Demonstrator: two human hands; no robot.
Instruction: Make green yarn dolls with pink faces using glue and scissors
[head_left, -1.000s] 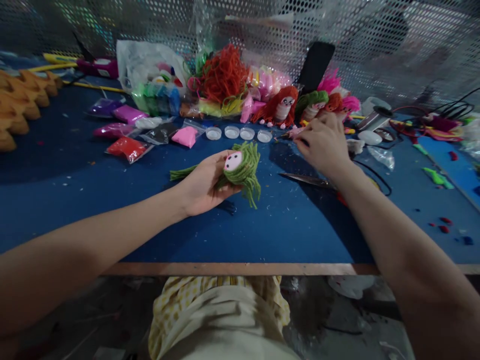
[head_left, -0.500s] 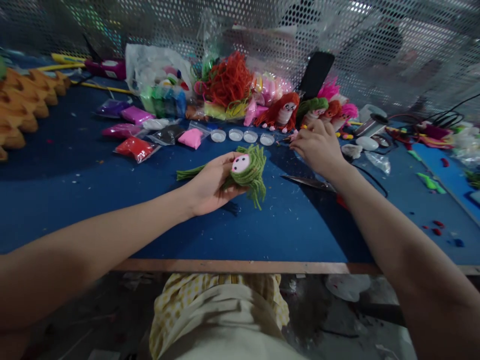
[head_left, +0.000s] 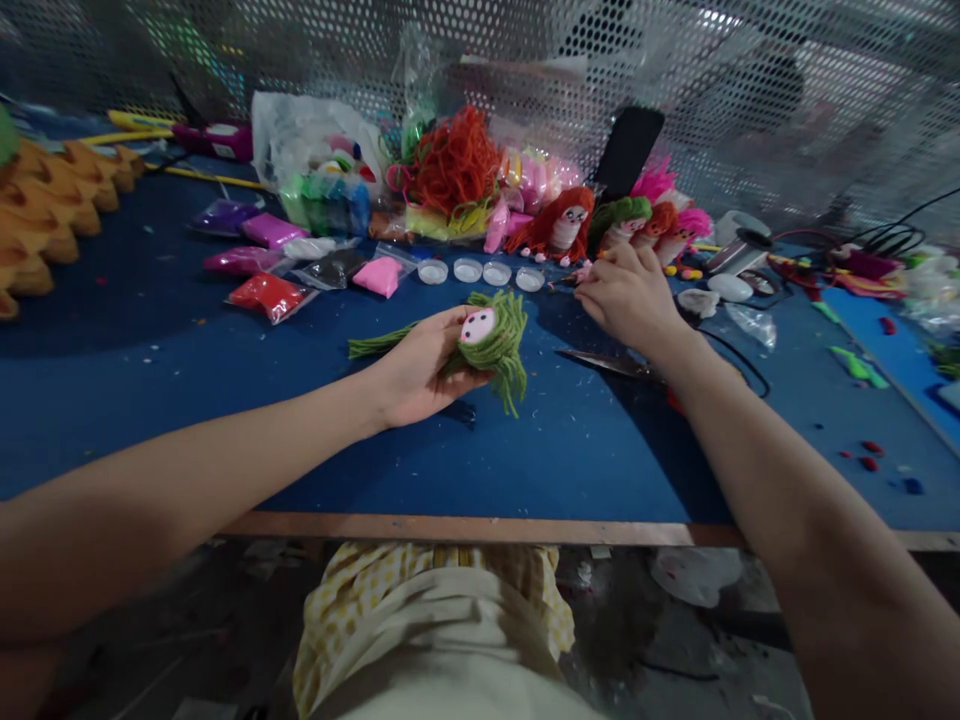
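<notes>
My left hand (head_left: 424, 370) is closed around a green yarn doll (head_left: 499, 345), whose pale pink face with dark dots points up. Green strands hang from its right side, and a yarn bundle sticks out left beyond my wrist. Farther right, my right hand (head_left: 626, 295) reaches down to the table with its fingers bent together. Something small and pinkish shows at its fingertips, too small to name. Scissors (head_left: 611, 362) lie just below that hand, partly under the forearm. Finished-looking yarn dolls, among them one with red hair (head_left: 568, 222), stand right behind it.
Small clear round dishes (head_left: 468, 270) sit in a row mid-table. Bags of coloured clay (head_left: 271, 296) lie to the left, near an orange egg tray (head_left: 45, 210). Red yarn (head_left: 459, 160) and a black phone (head_left: 631, 150) are at the back. Clay scraps (head_left: 870, 455) dot the right side.
The whole view has shifted slightly. The left hand still holds the green doll, and the right hand stays at nearly the same spot by the dolls, fingers bent.
</notes>
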